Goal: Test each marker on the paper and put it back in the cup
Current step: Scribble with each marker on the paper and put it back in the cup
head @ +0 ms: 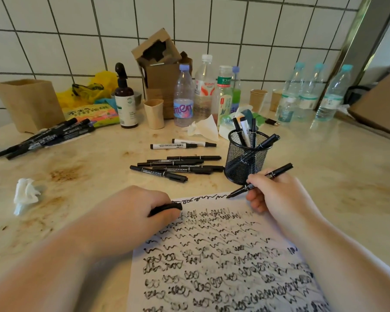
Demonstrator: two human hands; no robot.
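**Currently: marker tip on paper, cap in left hand**

Head view. The right hand (277, 194) pinches a black marker (260, 181) between thumb and fingers. The marker is tilted, its tip touching the top edge of the paper (212, 266), at the end of a scribbled line. The left hand (131, 212) rests on the paper's top left corner, fingers curled round a black cap (167, 208). Scribbles cover the paper in rows.

The mesh cup (245, 158) stands just beyond the right hand and holds several markers, upright or leaning. A loose group of black markers (178, 167) lies to the left of the cup; two white markers (182, 144) lie behind them. Another pile of markers (47, 137) lies at far left. A crumpled tissue (26, 194) lies on the counter (88, 167), left of the paper. Bottles (203, 91) stand along the tiled wall.
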